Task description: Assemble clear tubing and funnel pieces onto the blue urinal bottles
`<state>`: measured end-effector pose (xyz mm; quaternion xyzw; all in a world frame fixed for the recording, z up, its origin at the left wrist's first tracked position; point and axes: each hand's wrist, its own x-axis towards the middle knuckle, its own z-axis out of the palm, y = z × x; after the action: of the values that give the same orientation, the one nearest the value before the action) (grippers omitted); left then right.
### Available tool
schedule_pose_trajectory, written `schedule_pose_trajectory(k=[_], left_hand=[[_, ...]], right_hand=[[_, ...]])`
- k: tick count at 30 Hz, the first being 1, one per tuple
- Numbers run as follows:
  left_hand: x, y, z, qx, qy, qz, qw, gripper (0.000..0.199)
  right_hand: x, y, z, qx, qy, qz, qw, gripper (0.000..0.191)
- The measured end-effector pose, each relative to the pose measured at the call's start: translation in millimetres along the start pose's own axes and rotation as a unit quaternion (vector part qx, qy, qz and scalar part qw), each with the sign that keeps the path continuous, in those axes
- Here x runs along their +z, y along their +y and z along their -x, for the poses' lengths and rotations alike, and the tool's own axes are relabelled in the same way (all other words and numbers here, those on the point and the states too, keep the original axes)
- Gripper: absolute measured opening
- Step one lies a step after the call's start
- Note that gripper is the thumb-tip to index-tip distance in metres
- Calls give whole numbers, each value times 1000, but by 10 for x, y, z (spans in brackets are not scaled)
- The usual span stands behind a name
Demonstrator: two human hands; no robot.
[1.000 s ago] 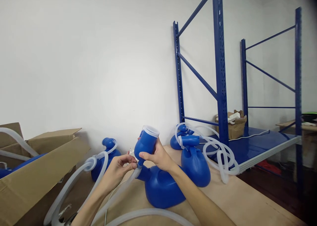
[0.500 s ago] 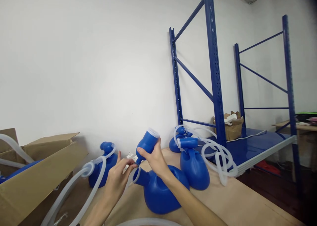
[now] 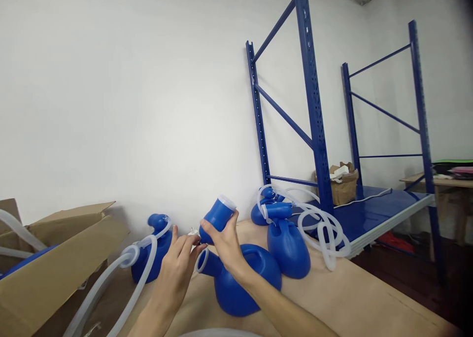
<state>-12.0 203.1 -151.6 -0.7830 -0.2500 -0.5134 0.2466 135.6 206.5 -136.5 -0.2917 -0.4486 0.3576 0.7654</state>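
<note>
My right hand (image 3: 225, 241) is wrapped round a blue funnel-shaped cup (image 3: 219, 215) with a white rim, tilted with its wide end up. At the cup's narrow lower end, my left hand (image 3: 179, 260) has its fingers pinched together, index finger raised; what they grip is hidden. Just below both hands lies a blue plastic urinal bottle (image 3: 236, 295) with a handle, its open neck (image 3: 201, 261) pointing left. Behind my left hand stands another blue bottle (image 3: 162, 251) with a clear hose (image 3: 142, 287) attached.
On the right of the brown tabletop (image 3: 343, 297) sit more blue bottles (image 3: 288, 251) with coiled clear hoses (image 3: 328, 243). An open cardboard box (image 3: 70, 263) is at left. A blue metal rack (image 3: 314, 105) stands right, holding a paper bag (image 3: 343, 186). A white wall is behind.
My left fingers have moved closer round the narrow end of the cup, covering it more. The cup stays in my right hand. The view has shifted slightly.
</note>
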Motion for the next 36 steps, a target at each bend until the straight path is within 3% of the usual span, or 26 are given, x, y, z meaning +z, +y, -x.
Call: schedule_pose_trajectory(k=[4, 9, 11, 15, 18, 26, 31, 36], left_hand=[[-21, -57, -50, -57, -55, 23, 997, 26], [-203, -62, -144, -122, -205, 62, 969, 32], [-290, -56, -177, -103, -260, 52, 959, 31], [-354, -83, -188, 11, -319, -36, 947, 34], [-300, -121, -142, 66, -304, -95, 946, 31], [-103, -170, -3, 171, -180, -178, 952, 30], [-18, -148, 42, 181, -135, -202, 953, 35], [30, -160, 68, 171, -144, -185, 957, 35]], right_hand=[[-33, -29, -56, -14, -19, 20, 1000, 74], [-62, -83, -74, -4, -63, 73, 995, 72], [-67, -132, -61, -3, -90, 94, 992, 70], [-70, -247, -27, -26, -139, 141, 980, 72], [-74, -297, -17, -37, -157, 171, 972, 73], [-82, -314, -30, -32, -161, 207, 964, 74], [-59, -348, -2, -52, -141, 249, 957, 78], [-44, -358, 13, -70, -133, 256, 955, 79]])
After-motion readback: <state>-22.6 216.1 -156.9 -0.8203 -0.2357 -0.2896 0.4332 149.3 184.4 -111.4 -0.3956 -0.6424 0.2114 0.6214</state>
